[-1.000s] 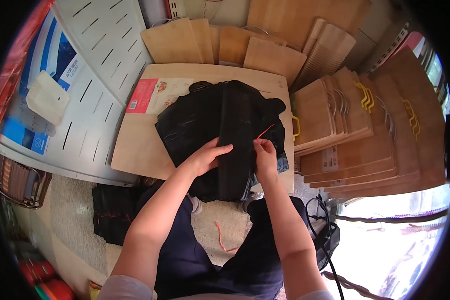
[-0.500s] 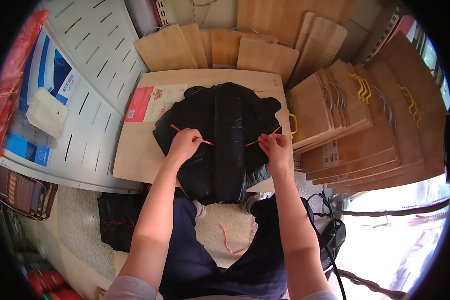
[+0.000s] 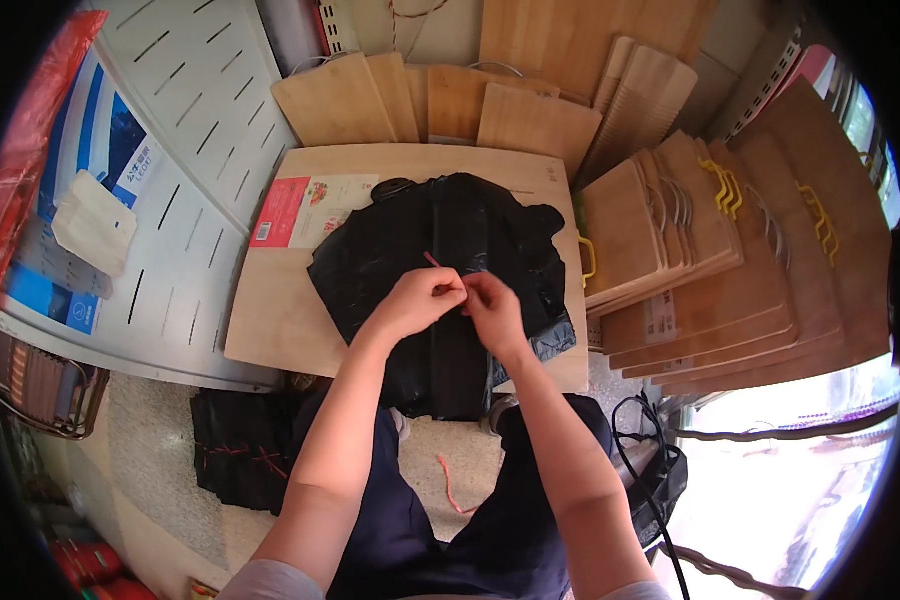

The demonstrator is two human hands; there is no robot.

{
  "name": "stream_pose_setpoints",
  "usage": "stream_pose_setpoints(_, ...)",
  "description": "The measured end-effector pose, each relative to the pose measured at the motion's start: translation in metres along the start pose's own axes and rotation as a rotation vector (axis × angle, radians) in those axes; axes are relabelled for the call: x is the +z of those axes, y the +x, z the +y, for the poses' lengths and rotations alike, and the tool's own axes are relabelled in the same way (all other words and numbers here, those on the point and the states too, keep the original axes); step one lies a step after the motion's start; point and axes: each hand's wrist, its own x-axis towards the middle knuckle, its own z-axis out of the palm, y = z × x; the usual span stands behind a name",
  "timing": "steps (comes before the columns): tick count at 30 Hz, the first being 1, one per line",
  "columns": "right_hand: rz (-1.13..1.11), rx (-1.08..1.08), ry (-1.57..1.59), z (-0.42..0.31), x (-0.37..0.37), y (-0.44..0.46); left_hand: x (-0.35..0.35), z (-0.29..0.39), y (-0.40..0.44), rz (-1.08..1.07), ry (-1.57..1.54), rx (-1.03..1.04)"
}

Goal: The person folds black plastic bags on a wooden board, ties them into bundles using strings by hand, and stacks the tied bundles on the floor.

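Note:
A black plastic bundle [image 3: 390, 250] lies on a light wooden board, with a folded black strip running down its middle. Over that strip, my left hand [image 3: 428, 300] and my right hand [image 3: 492, 308] meet, fingertips pinched together. A short end of red string [image 3: 431, 259] sticks up just above my left fingers. Both hands are closed on the string, whose rest is hidden under the fingers and against the black plastic.
Wooden boards [image 3: 335, 100] lean at the back; more boards with yellow and metal handles [image 3: 670, 220] stand at the right. A slotted metal panel [image 3: 185, 190] is at left. Black folded bags [image 3: 235, 450] and a loose red string [image 3: 448, 485] lie on the floor.
My hands have come together from either side of the black strip, bringing the two string ends to its middle. Earlier, my left hand lay on the strip with its fingers apart.

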Motion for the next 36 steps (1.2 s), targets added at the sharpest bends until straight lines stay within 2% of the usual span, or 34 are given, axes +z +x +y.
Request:
stream_pose_setpoints(2, -0.028, 0.053, 0.023, 0.000, 0.002, -0.001, 0.008, -0.005, 0.003, 0.051, -0.032, 0.042)
stream_pose_setpoints(4, -0.193, 0.064, 0.187, -0.009, 0.002, -0.001, 0.008, 0.004, 0.001, 0.141, 0.143, 0.059)
stream_pose_setpoints(6, -0.207, 0.046, 0.187, -0.013, 0.001, -0.004, 0.009, 0.006, 0.000, 0.159, 0.236, 0.108)
stream_pose_setpoints(8, -0.245, 0.146, 0.277, 0.001, -0.004, -0.002, 0.012, 0.006, -0.002, 0.175, 0.327, 0.153)
stream_pose_setpoints(10, -0.218, 0.197, 0.328, -0.007, -0.005, 0.000, 0.013, 0.007, -0.002, 0.366, 0.301, 0.335)
stream_pose_setpoints(12, -0.226, 0.332, 0.506, -0.021, -0.012, -0.001, 0.004, -0.005, -0.004, 0.338, 0.372, 0.286)
stream_pose_setpoints(14, -0.285, 0.350, 0.519, -0.017, -0.017, 0.001, -0.001, -0.016, -0.004, 0.167, 0.111, -0.030)
stream_pose_setpoints(16, -0.379, 0.269, 0.432, -0.013, -0.017, -0.001, 0.001, -0.014, -0.007, 0.139, 0.070, -0.002)
stream_pose_setpoints(17, -0.396, 0.174, 0.344, -0.012, -0.015, -0.002, 0.002, -0.018, -0.005, 0.097, -0.006, -0.039)
stream_pose_setpoints(18, -0.404, 0.174, 0.336, -0.016, -0.011, -0.004, 0.004, -0.023, -0.003, 0.056, -0.085, -0.074)
stream_pose_setpoints(20, -0.198, -0.179, -0.353, -0.025, -0.001, -0.012, 0.006, -0.038, 0.003, 0.065, -0.184, -0.101)
stream_pose_setpoints(21, -0.076, -0.391, -0.557, -0.020, 0.007, -0.014, 0.003, -0.037, 0.004, 0.052, -0.108, -0.119)
stream_pose_setpoints(22, -0.088, -0.392, -0.565, -0.017, 0.010, -0.014, 0.000, -0.036, 0.005, 0.038, -0.032, -0.138)
stream_pose_setpoints(24, 0.060, -0.677, -0.915, -0.014, 0.013, -0.016, -0.002, -0.031, 0.002, -0.005, -0.088, -0.219)
stream_pose_setpoints(25, 0.137, -0.773, -0.918, -0.017, 0.014, -0.014, -0.003, -0.028, 0.000, -0.040, -0.140, -0.219)
stream_pose_setpoints(30, 0.213, -0.771, -0.967, -0.021, 0.012, -0.015, -0.005, -0.039, -0.004, -0.095, -0.272, -0.164)
stream_pose_setpoints(32, 0.212, -0.765, -0.874, -0.018, 0.007, -0.015, -0.002, -0.041, -0.005, 0.029, -0.169, -0.016)
stream_pose_setpoints(33, 0.182, -0.709, -0.835, -0.018, 0.004, -0.016, -0.004, -0.039, -0.007, 0.034, -0.175, -0.016)
stream_pose_setpoints(35, 0.133, -0.685, -0.820, -0.020, -0.004, -0.020, -0.012, -0.035, -0.015, 0.186, 0.171, 0.071)
stream_pose_setpoints(36, 0.090, -0.657, -0.802, -0.020, -0.008, -0.022, -0.017, -0.035, -0.020, 0.188, 0.169, 0.067)
